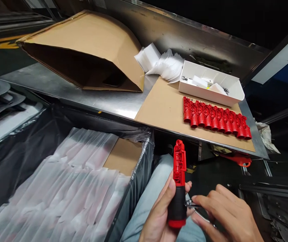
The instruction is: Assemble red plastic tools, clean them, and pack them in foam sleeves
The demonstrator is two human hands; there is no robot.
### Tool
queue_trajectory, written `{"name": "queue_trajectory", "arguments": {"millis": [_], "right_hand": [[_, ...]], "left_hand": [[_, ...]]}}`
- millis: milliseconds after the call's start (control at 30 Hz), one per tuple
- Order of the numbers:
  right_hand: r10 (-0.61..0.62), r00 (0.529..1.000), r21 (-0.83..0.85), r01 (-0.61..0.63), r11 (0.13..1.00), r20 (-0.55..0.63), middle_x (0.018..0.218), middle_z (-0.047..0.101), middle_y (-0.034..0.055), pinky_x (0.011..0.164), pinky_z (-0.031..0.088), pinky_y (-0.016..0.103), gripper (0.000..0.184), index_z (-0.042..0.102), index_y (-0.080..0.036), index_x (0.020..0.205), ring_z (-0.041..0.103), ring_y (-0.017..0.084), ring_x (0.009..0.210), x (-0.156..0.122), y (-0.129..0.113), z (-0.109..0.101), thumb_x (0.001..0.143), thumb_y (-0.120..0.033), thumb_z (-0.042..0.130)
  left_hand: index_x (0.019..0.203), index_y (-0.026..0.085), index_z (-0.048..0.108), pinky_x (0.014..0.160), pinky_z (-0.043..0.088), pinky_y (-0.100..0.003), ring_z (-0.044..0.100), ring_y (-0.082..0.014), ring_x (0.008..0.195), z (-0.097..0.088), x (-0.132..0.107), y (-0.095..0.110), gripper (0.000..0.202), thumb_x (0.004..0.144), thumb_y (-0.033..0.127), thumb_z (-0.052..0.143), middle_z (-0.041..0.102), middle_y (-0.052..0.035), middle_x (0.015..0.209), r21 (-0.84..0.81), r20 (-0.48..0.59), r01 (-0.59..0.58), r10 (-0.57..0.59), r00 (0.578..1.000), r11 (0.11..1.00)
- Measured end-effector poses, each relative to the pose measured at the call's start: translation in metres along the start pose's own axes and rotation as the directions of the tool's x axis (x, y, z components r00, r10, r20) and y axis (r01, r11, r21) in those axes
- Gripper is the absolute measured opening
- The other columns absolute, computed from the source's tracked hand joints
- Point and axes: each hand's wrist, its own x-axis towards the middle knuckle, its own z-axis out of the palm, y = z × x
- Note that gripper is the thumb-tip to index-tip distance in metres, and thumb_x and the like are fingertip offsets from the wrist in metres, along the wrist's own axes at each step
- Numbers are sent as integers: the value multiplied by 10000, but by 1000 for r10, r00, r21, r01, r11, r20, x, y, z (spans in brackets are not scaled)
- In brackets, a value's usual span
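My left hand (157, 213) is wrapped round a red plastic handle housing (179, 161) with a black grip sleeve and a red end ring. It stands nearly upright above my lap, its ribbed hollow side towards me. In my right hand (226, 210) is a pair of small shiny metal clippers (190, 203), held between thumb and fingers. Their tip meets the right side of the black sleeve; whether they bite on anything is too small to tell. A row of several similar red housings (214, 117) lies on the cardboard sheet (156, 111) of the bench.
A carton (103, 37) lies open on the metal bench (123, 102), near white sheets (169, 65) and a white tray (211, 95) of small parts. At lower left, a black-lined bin (146, 161) holds several wrapped pieces (65, 188). Orange-red handles (242, 160) show under the bench edge.
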Motion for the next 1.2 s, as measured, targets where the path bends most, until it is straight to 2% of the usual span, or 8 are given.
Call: {"name": "queue_trajectory", "arguments": {"millis": [267,433,533,767,967,1033,1100,1200], "right_hand": [[-14,999,-7,14,1000,-34,583,658,-8,391,411,239,100,585,-153,955,497,107,431,3,-5,-1,957,-250,560],[-16,1000,-2,16,1000,-27,583,663,-2,391,412,245,113,607,-144,943,512,109,426,3,-5,0,958,-246,561],[-11,1000,-8,11,1000,-13,593,667,3,394,415,250,114,606,-137,954,518,110,431,1,-5,1,957,-244,565],[-5,998,-34,8,999,70,640,676,20,435,454,265,146,639,-122,999,538,127,489,-9,-5,0,908,-235,641],[-6,997,-57,11,998,72,665,701,30,425,458,257,86,659,-127,953,549,122,489,-9,-8,3,906,-193,632],[-12,999,-73,16,997,52,632,687,25,411,443,262,73,665,-121,947,534,123,464,-10,-9,2,905,-163,624],[-9,1000,-65,10,998,24,618,688,23,408,442,259,84,675,-124,950,538,121,448,-12,-8,-2,914,-171,616],[62,996,17,-64,998,69,623,705,0,426,477,210,150,691,-188,975,577,103,447,-16,-3,-15,953,-291,584]], "left_hand": [[1171,212,690,606,517,-220,688,-195,830,-7,1,-5,515,741,470,805,733,-79,898,135,-52,-15,22,998,991],[1158,224,706,752,546,-230,691,-205,938,-7,0,-5,542,693,465,845,749,-81,919,135,-85,-26,37,996,991],[1160,251,706,758,548,-225,691,-194,942,-7,0,-5,569,665,483,859,751,-72,924,144,-111,-10,27,993,990],[976,164,748,598,502,-179,670,-139,764,-4,0,-5,399,707,445,840,737,-76,882,112,-24,-13,16,1000,994],[979,184,749,724,530,-221,661,-135,749,0,1,-6,343,720,388,842,731,-58,857,43,57,-38,36,998,998],[992,184,743,682,534,-220,668,-143,737,-1,3,-6,356,724,400,836,733,-63,862,48,38,-20,18,999,999],[998,175,735,635,531,-209,682,-162,784,-2,4,-6,360,748,422,813,735,-79,871,52,3,19,-19,1000,998],[982,167,727,707,560,-251,669,-200,954,-1,1,-4,333,783,429,781,730,-111,952,25,-17,66,-65,998,998]]}}
